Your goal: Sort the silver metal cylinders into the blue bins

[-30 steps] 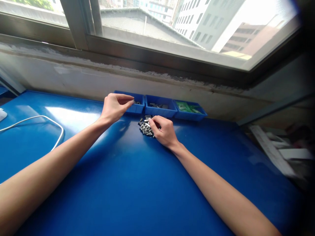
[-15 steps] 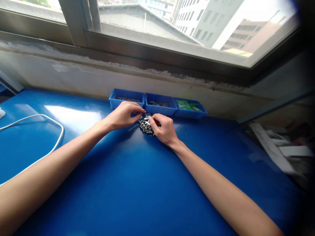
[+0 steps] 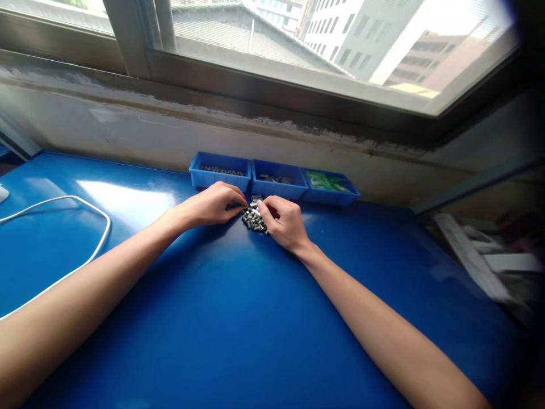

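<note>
A pile of small metal parts [image 3: 254,220] lies on the blue table [image 3: 238,318], in front of three blue bins. At the pile's left edge, my left hand [image 3: 217,203] has its thumb and fingertips pressed together; anything between them is too small to make out. My right hand [image 3: 284,221] is closed at the right side of the pile, its thumb and index finger pinched at a small metal part [image 3: 256,211]. The fingers hide some of the pile.
Behind the pile stand a left bin [image 3: 220,180] of small metal pieces, a middle bin [image 3: 279,188] with metal parts and a right bin [image 3: 331,196] with green items. A white cable [image 3: 105,227] curves at the left. The window wall [image 3: 149,130] bounds the table's back.
My left hand has moved slightly down, its fingertips now lower at the pile's left edge. My right hand has stayed nearly in place.
</note>
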The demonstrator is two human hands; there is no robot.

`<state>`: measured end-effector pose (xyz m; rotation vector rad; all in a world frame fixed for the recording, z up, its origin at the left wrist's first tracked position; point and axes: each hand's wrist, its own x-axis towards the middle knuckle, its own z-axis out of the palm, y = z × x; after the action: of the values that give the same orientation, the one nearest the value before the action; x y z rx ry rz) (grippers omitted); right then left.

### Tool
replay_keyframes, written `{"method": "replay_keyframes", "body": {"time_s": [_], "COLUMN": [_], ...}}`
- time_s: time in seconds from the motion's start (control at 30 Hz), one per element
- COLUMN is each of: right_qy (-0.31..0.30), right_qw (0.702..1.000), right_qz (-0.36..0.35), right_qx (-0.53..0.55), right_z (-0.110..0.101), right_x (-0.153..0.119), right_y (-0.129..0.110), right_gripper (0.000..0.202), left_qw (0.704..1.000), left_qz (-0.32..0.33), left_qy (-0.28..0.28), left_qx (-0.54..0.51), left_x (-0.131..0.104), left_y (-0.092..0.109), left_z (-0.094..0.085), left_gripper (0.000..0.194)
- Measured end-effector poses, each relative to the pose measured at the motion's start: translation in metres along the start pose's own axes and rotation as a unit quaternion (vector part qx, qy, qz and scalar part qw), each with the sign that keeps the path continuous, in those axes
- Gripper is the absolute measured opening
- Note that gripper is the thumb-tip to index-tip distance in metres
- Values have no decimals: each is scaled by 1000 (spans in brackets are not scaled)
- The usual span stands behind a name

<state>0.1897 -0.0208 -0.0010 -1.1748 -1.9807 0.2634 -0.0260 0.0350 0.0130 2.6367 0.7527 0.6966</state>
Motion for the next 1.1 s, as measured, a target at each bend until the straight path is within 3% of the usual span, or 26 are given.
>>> {"method": "replay_keyframes", "body": {"time_s": [0.4, 0.6, 0.73, 0.87, 1.0, 1.1], "right_qy": [-3, -1, -2, -3, -8, -9], "right_qw": [1000, 1000, 1000, 1000, 1000, 1000], "right_qz": [2, 1, 0, 4, 5, 6], "right_qx": [2, 3, 5, 3, 0, 2], "right_z": [0, -1, -1, -1, -2, -2], "right_x": [0, 0, 0, 0, 0, -1], "right_y": [1, -1, 0, 1, 1, 1], "right_gripper": [34, 35, 33, 33, 33, 32], "left_qw": [999, 999, 983, 935, 916, 902], "left_qz": [-29, -44, -125, -173, -191, -211], "left_qy": [-14, 14, 55, 24, 45, 91], "left_qx": [18, 21, -125, -308, -351, -364], "left_x": [-1, -2, 1, 4, 4, 5], "left_y": [-3, -10, -2, 9, 12, 12], "left_z": [-8, -2, -4, -12, -15, -13], "left_gripper": [27, 27, 28, 41, 43, 45]}}
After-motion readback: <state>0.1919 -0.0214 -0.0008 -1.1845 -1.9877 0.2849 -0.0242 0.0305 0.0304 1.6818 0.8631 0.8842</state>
